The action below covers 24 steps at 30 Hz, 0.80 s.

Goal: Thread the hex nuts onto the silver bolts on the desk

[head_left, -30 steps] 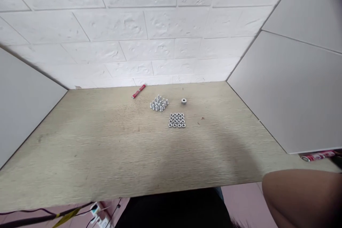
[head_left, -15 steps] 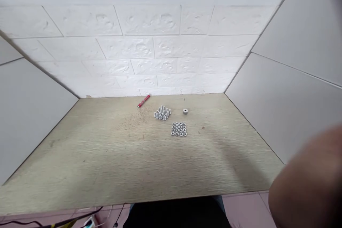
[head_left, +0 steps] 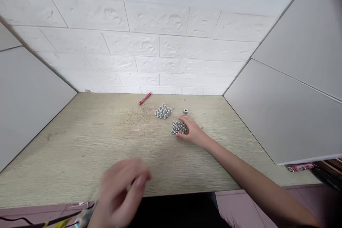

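My right hand (head_left: 194, 131) reaches over the table to the right side of a block of metal nuts (head_left: 177, 127) laid in neat rows. Its thumb and fingers are apart, on the near and far sides of the block; whether they touch the nuts I cannot tell. Just behind, to the left, stands a cluster of silver bolts (head_left: 163, 112), shanks up. Nearer to me, over the front of the table, my left hand (head_left: 123, 188) is curled and smeared by motion. Nothing can be made out in it.
Behind my right hand lies a small round metal piece with a dark hole (head_left: 185, 111). A red stick-like item (head_left: 144, 99) rests near the back wall. White panels (head_left: 283, 110) close off the sides of the wooden table (head_left: 80, 131). Cables (head_left: 20, 219) run below its front edge.
My right hand has come in from the right to the nuts. My left hand has entered at the bottom. The large blurred shape at the right edge is gone, and the view has shifted slightly.
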Motion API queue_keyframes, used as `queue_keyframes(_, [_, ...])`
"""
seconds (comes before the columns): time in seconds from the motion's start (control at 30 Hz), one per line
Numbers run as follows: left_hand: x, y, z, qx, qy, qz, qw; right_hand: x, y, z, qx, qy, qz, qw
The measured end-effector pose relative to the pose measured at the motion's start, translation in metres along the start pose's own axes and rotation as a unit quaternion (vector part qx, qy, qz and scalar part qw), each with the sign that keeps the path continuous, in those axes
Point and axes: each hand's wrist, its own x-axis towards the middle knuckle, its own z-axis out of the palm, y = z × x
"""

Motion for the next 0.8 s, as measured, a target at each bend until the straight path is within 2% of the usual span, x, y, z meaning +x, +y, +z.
queue_keyframes(0.13, [0.065, -0.006, 0.026, 0.019, -0.175, -0.005, 0.984, 0.007, 0.003, 0.005, -0.032, -0.018, -0.025, 0.999])
queue_keyframes(0.2, [0.089, -0.015, 0.042, 0.047, -0.197, -0.019, 0.979, 0.010, 0.004, 0.008, -0.034, -0.020, -0.035, 0.999])
queue_keyframes(0.27, [0.108, -0.023, 0.056, 0.029, -0.228, -0.005, 0.973, 0.013, 0.005, 0.010, -0.033, -0.014, -0.046, 0.998])
queue_keyframes(0.37, [0.129, -0.028, 0.071, -0.091, -0.299, 0.039, 0.949, 0.014, 0.006, 0.014, -0.027, -0.004, -0.069, 0.997])
queue_keyframes(0.4, [0.135, -0.028, 0.073, -0.131, -0.301, 0.031, 0.944, 0.014, 0.005, 0.014, -0.024, -0.005, -0.077, 0.997])
queue_keyframes(0.47, [0.142, -0.029, 0.075, -0.178, -0.274, 0.018, 0.945, 0.014, 0.004, 0.014, -0.018, -0.013, -0.086, 0.996])
queue_keyframes(0.63, [0.142, -0.050, 0.066, -0.209, -0.134, -0.009, 0.969, 0.014, 0.002, 0.015, -0.022, -0.008, -0.076, 0.997])
queue_keyframes(0.73, [0.141, -0.065, 0.058, -0.248, -0.044, -0.046, 0.967, 0.014, 0.002, 0.015, -0.025, -0.015, -0.083, 0.996])
queue_keyframes(0.8, [0.141, -0.071, 0.056, -0.268, -0.005, -0.053, 0.962, 0.015, 0.002, 0.015, -0.022, -0.020, -0.088, 0.996])
